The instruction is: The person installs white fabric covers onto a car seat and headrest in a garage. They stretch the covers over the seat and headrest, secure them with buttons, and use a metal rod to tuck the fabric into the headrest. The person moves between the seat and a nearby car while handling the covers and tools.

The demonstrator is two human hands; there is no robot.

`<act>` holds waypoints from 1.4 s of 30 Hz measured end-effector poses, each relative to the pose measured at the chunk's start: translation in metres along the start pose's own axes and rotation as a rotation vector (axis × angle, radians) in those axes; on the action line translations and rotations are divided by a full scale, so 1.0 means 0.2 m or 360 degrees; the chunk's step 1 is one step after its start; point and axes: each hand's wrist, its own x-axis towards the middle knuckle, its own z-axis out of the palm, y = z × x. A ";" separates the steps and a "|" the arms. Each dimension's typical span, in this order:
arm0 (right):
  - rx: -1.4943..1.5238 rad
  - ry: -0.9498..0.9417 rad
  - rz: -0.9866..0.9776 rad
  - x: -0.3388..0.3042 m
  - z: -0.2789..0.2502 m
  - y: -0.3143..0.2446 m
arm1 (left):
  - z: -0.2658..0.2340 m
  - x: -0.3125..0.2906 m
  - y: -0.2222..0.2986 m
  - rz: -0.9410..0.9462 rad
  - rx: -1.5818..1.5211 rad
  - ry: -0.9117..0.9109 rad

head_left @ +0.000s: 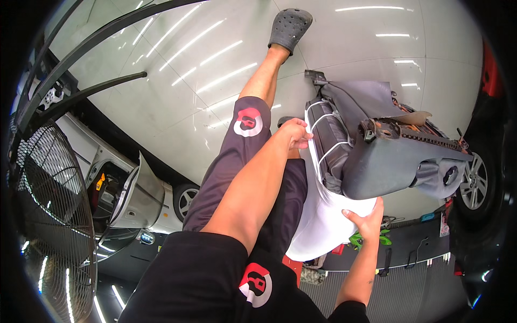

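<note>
A grey car seat is tipped on its side to the right of my legs, its metal rail and dark inner side showing. Over one part of it is a stretchy white cover, with thin white cords running across the black padded section. My left hand pinches the cover's edge between thumb and fingers, near the upper end of the cords. Lower down, my right hand grips the covered seat at its right side. Its thumb lies on the white fabric and most of its fingers are hidden behind.
A caged fan stands at the left, near a silver car with an open door. A vehicle wheel is at the right beyond the seat. My foot in a grey clog rests on the glossy tiled floor.
</note>
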 end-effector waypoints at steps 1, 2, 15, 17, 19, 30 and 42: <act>0.0043 0.0015 -0.0019 0.00 0.00 0.01 | 0.01 0.00 -0.01 -0.0015 -0.0031 0.0005; 0.0118 0.0023 -0.0072 0.00 -0.01 0.01 | 0.02 0.00 -0.01 -0.0031 -0.0054 0.0011; -0.0076 0.0023 -0.0106 0.03 0.00 -0.01 | 0.00 0.05 -0.31 -0.0020 -0.0785 0.0587; -0.0072 -0.0011 -0.0105 0.04 0.00 -0.02 | 0.04 0.09 -0.37 0.0075 -0.1051 0.0556; -0.0087 -0.0029 -0.0078 0.04 -0.01 -0.02 | 0.06 0.11 -0.41 0.0163 -0.0887 0.0701; -0.0229 0.0023 -0.0070 0.01 -0.01 0.01 | 0.13 -0.10 -0.35 0.0420 0.0609 0.0556; -0.0230 0.0010 -0.0077 0.01 -0.01 0.00 | 0.11 0.01 -0.47 0.0334 -0.0693 0.0311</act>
